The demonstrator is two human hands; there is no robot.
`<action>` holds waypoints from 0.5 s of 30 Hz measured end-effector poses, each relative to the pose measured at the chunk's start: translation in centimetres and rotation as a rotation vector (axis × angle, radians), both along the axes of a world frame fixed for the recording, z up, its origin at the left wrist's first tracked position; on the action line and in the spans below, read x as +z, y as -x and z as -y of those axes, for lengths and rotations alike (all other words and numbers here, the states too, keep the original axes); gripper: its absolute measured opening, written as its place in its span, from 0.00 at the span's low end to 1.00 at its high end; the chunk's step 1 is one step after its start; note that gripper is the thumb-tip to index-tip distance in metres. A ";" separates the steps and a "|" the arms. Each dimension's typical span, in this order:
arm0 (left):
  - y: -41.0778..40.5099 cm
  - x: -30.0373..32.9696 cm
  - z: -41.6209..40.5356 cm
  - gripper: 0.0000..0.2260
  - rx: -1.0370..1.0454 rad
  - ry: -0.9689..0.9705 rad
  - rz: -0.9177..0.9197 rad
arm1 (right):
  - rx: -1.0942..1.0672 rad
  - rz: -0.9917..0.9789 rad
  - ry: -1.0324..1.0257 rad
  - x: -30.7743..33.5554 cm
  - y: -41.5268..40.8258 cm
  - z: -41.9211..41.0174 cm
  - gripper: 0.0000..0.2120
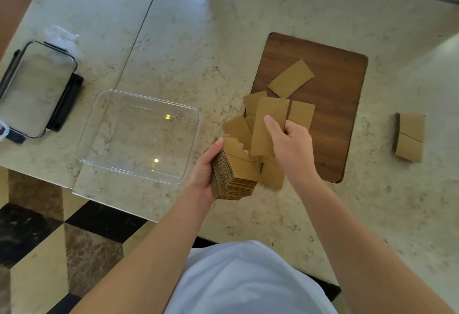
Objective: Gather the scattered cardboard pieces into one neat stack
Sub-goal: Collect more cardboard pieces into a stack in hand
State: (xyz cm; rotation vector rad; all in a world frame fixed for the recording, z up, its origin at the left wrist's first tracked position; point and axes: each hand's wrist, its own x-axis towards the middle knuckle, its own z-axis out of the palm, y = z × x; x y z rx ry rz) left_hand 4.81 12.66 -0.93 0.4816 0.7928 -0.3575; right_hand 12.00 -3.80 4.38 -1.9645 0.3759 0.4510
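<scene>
L hand (207, 172) grips stack (234, 174), long axis pointing away from person. R hand (289, 144) pinches one card (267, 124), lengthwise upright, just right of stack. Loose pieces (290, 79) beyond stack.

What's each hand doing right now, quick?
Left hand: holding the stack.
Right hand: pinching one cardboard piece.

The marble table (248, 28) carries a clear container (99, 124) near its front edge, a lid (37, 90) at the left edge, a wooden board (330, 115) mid-table with loose cardboard pieces (290, 79), and a small cardboard stack (409, 137) toward the right edge.
</scene>
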 end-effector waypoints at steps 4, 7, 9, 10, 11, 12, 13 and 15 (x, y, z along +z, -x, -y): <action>0.1 0.2 0.3 0.15 -0.005 -0.017 0.000 | -0.159 -0.163 -0.145 0.6 -0.3 0.5 0.22; 0.2 0.2 0.4 0.12 -0.004 -0.030 0.006 | -0.204 -0.176 -0.269 1.0 -0.2 1.3 0.14; 0.2 0.1 0.3 0.12 -0.018 -0.046 0.016 | -0.192 -0.217 -0.352 1.5 0.0 1.6 0.03; 0.2 0.2 0.3 0.12 -0.036 -0.061 0.021 | -0.197 -0.260 -0.406 1.6 0.1 1.7 0.05; 0.1 0.2 0.3 0.12 -0.060 -0.083 0.018 | -0.218 -0.309 -0.464 1.7 0.2 1.6 0.09; 0.0 0.3 0.3 0.13 -0.089 -0.110 0.011 | -0.258 -0.348 -0.512 1.7 0.3 1.6 0.11; -0.1 0.3 0.3 0.17 -0.117 -0.137 0.003 | -0.300 -0.387 -0.545 1.8 0.5 1.4 0.13; -0.4 0.4 0.2 0.26 -0.161 -0.176 -0.001 | -0.364 -0.422 -0.599 1.7 0.8 1.2 0.14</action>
